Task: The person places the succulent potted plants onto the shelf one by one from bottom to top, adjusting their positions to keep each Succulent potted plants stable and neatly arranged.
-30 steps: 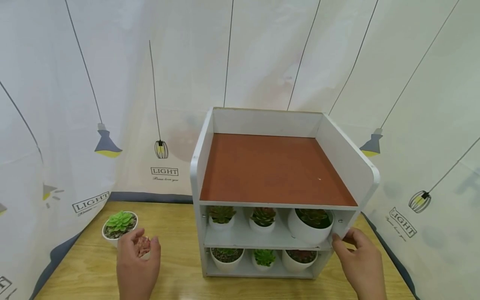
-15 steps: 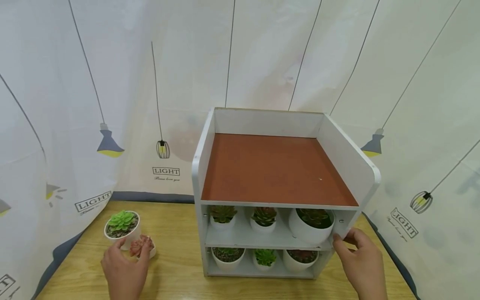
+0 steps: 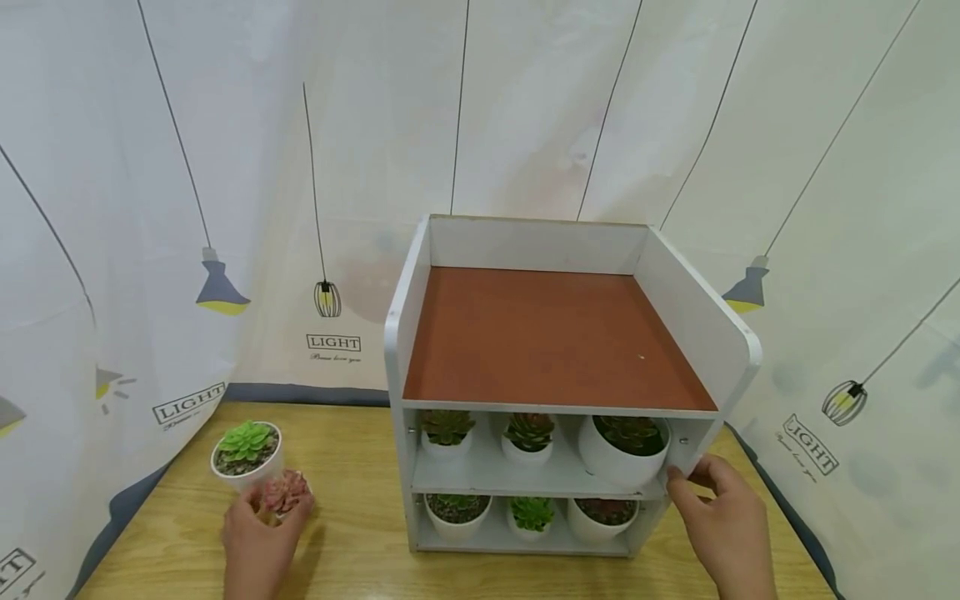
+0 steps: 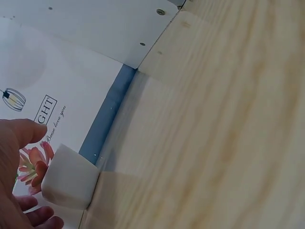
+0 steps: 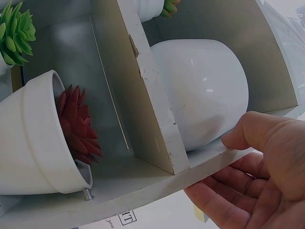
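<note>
My left hand (image 3: 262, 537) is around a small potted pink succulent (image 3: 285, 492) on the table. In the left wrist view, thumb and fingers stand apart either side of its plant, with the white pot (image 4: 71, 179) showing beyond them. Beside it is a larger white pot with a green succulent (image 3: 243, 446). My right hand (image 3: 723, 525) grips the right side panel of a white shelf unit (image 3: 731, 342), thumb on its front edge and fingers outside. The right wrist view shows a big rounded white pot (image 5: 209, 90) close to that thumb.
Three potted succulents stand on the middle shelf (image 3: 517, 479) and three on the bottom shelf (image 3: 551, 546). The unit's top is a brown board (image 3: 547, 333) with raised white sides. A lamp-printed cloth (image 3: 540, 108) hangs behind the wooden table (image 3: 352, 467).
My left hand has moved leftward over the pink succulent, then come down around it with its fingers closer to the pot. My right hand stays on the shelf unit's side.
</note>
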Tool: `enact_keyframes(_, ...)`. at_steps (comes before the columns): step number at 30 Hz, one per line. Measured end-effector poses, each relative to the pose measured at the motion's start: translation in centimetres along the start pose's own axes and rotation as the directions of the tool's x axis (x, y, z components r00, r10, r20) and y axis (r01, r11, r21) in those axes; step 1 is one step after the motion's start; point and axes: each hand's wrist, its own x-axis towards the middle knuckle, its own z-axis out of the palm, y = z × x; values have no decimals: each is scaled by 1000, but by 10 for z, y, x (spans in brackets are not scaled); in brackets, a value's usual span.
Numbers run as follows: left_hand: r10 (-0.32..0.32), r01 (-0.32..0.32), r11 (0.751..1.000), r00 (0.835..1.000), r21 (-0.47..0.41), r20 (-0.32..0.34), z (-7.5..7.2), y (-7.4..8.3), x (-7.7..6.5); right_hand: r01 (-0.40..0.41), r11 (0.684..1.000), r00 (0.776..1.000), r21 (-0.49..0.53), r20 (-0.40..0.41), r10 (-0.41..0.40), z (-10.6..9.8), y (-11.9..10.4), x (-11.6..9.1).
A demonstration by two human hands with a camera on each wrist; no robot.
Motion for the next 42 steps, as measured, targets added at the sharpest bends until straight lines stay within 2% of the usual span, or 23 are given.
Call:
enact_keyframes(4, -19, 24, 998, 997, -57, 81, 0, -2, 4, 2, 1000, 1000, 1, -2, -2, 0, 0, 0)
enact_keyframes(13, -5, 32, 984, 988, -174, 157, -1, -11, 11, -21, 1000, 1000, -3, 7, 21, 1, 0, 1)
enact_keyframes(22, -7, 47, 985, 972, -165, 234, -3, -15, 17, -33, 999, 999, -1, 15, 33, 2, 1, 1)
enact_keyframes(31, 10, 25, 986, 978, -166, 207, -2, -17, 15, -34, 999, 999, -3, 12, 34, 2, 0, 1)
enact_keyframes(42, -5, 45, 976, 983, -214, 182, 1, -15, 14, -25, 1000, 1000, -3, 10, 25, 2, 0, 1)
